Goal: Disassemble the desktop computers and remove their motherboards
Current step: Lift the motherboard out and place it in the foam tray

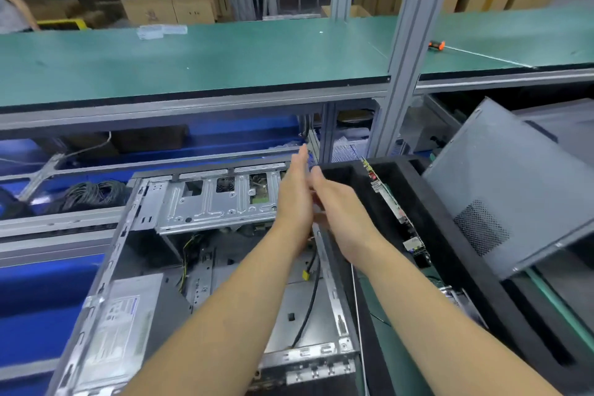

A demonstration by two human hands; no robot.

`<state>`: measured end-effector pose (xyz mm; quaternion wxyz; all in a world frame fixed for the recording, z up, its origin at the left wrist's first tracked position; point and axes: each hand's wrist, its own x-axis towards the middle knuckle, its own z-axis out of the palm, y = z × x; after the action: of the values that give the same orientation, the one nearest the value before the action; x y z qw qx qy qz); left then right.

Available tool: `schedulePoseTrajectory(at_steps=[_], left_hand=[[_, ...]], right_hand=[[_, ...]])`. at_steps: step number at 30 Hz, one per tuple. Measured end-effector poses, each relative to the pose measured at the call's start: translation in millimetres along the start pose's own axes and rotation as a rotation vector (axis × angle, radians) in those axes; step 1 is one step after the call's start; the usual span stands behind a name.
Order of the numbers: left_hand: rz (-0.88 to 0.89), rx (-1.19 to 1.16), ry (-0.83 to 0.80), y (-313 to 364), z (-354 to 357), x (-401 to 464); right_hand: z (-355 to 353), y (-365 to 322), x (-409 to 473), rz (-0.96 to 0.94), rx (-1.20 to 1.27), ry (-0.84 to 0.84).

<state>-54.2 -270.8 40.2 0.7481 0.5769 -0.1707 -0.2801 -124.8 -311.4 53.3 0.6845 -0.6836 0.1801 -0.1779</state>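
Both hands flat, left hand [294,199], right hand [337,212], over open case [205,267], black tray [450,235] beside

Case [199,267]: open steel chassis, side panel off, lying flat.
Motherboard [389,202]: green board standing on edge, just right of case.

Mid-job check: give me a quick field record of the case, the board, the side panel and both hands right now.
case: open computer case lying flat, drive cage and power supply inside
motherboard: standing on edge in the black tray, board at
side panel: grey panel tilted, leaning on the tray's right
left hand: fingers straight, over the case's far right corner
right hand: beside it, motion-blurred, grip unclear
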Motion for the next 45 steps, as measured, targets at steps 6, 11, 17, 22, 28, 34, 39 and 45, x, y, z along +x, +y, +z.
schedulePoseTrajectory(at_steps=[6, 11, 17, 22, 28, 34, 39, 45], left_hand=[[0.14, 0.881, 0.167, 22, -128, -30], [0.003, 1.625, 0.118, 14, -220, -74], [0.048, 1.577, 0.129, 0, -235, -86], [0.001, 1.614, 0.091, -6, -238, -76], [-0.001, 1.607, 0.117, -8, -239, -74], [0.074, 1.611, 0.193, -9, -240, -78], [0.037, 1.653, 0.189, -8, -238, -80], [-0.057, 1.675, 0.146, -8, -239, -72]], right_hand=[[36, 23, -5, 0.063, -0.303, 0.074], [65, 78, -12, 0.153, -1.363, -0.562], [68, 111, -22, 0.552, -1.75, -1.057], [81, 108, -18, 0.291, -1.525, -0.942], [127, 92, -31, 0.153, -1.208, -1.053], [47, 51, -29, -0.277, -0.865, 0.218], [-56, 76, -13, 0.197, -0.742, 0.51], [-76, 149, -11, 0.452, -1.009, 0.299]])
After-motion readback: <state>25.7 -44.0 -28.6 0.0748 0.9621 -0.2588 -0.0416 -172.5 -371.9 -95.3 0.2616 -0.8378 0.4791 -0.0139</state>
